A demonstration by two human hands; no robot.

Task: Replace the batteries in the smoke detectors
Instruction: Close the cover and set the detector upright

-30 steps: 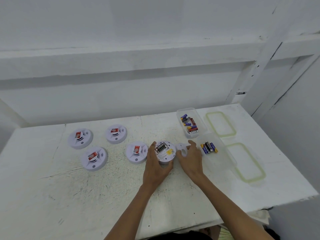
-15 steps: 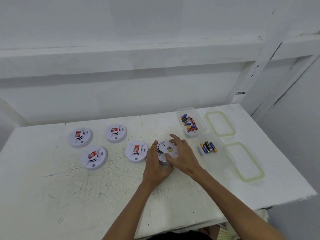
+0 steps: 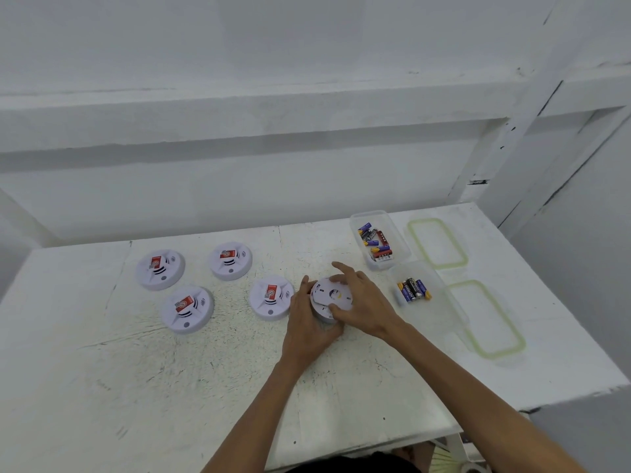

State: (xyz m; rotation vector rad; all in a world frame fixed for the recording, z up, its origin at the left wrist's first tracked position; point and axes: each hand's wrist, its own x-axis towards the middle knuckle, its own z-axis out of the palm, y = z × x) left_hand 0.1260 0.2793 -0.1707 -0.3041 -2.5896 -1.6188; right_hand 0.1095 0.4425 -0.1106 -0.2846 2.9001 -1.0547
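A scuffed white tabletop (image 3: 170,387) carries everything. Two green-rimmed clear lids (image 3: 437,243) (image 3: 486,319) lie flat along its 3 o'clock edge, each with its long axis running roughly 12 to 6. Just inside them sit two clear boxes, the far box (image 3: 397,245) at 1 o'clock from the hands and the near box (image 3: 435,312) at 3 o'clock.

The person's left hand (image 3: 307,332) wraps the 8 o'clock rim of a round white detector (image 3: 324,315) lying flat, back upward, right of the tabletop's middle. The right hand (image 3: 367,308) comes from 4 o'clock and pinches the cover (image 3: 331,295), fingers over its far edge and thumb at its near edge; the cover sits slightly askew on the detector.

Four more detectors (image 3: 271,298) (image 3: 187,309) (image 3: 230,260) (image 3: 160,269) lie face up from 9 to 10 o'clock, each with a red label too small to read.

Batteries (image 3: 414,289) in the near box point roughly 12 to 6; mixed batteries (image 3: 375,242) fill the far box, their printing illegible.
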